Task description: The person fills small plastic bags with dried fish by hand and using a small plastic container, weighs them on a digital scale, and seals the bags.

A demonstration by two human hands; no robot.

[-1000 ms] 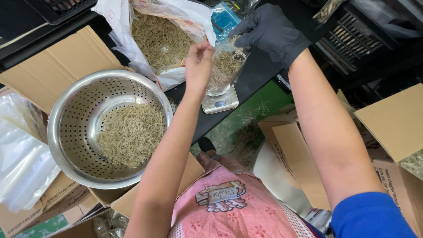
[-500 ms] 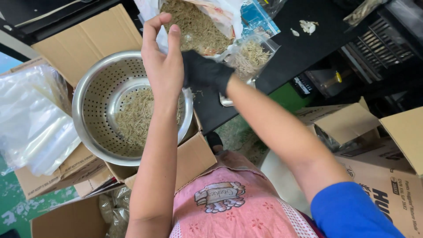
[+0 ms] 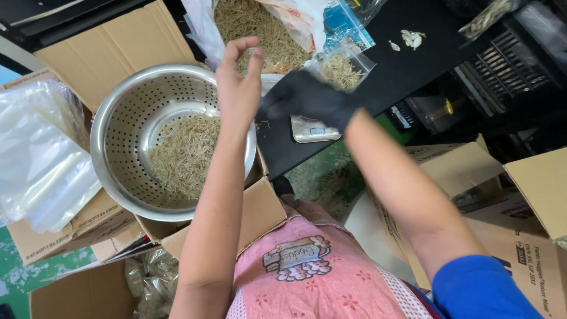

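- Left hand [image 3: 238, 88], bare, raised over the right rim of the colander, fingers loosely apart and curled, thumb and forefinger near each other but pinching nothing visible.
- Right hand [image 3: 307, 101], in a black glove, just beside the left one, above the edge of the black desk [image 3: 407, 77]; blurred, so fingers apart or together: cannot tell.
- Directly below the gloved hand, a small silver scale [image 3: 315, 129] on the desk near its front edge.
- Just behind the hands, a small clear bag [image 3: 339, 68] part-filled with thin dried strands, standing by the scale.
- Further back, a large open sack [image 3: 260, 29] of the same pale strands, lying tilted toward the colander.
- To the left, a steel colander [image 3: 136, 118] with a heap of dried strands [image 3: 180, 156] in its bottom, seated in an open cardboard box [image 3: 248, 218].
- At far left, a stack of clear plastic bags [image 3: 35, 153] on another carton.
- At right, more open cardboard cartons [image 3: 531, 189] on the floor.
- On the far desk, a few white scraps [image 3: 410, 39].
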